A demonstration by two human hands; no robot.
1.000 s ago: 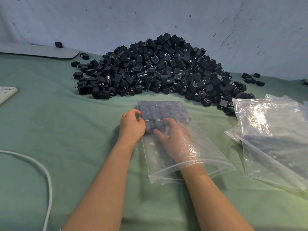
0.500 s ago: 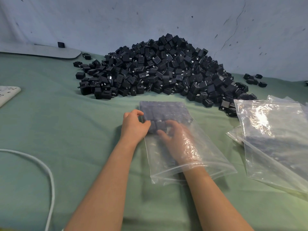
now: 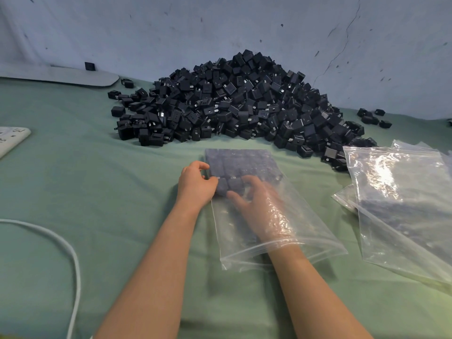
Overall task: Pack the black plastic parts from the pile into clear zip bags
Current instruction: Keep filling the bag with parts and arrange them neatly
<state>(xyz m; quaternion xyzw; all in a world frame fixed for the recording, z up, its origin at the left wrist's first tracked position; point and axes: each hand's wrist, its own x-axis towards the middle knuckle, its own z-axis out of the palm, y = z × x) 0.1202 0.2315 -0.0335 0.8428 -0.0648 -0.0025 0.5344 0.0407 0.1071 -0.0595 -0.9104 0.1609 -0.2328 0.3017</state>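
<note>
Right grip (image 3: 264, 206) inside clear plastic zip bag (image 3: 315, 231), fingers spread against nearest row of black plastic parts (image 3: 242, 162); pinching or pressing, cannot tell through film. Left grip (image 3: 195, 184) curled on bag's left edge. Far end packed, near half empty, mouth unsealed. Large loose black pile (image 3: 244, 101) on green-covered table (image 3: 97, 179): task judged far from done.
</note>
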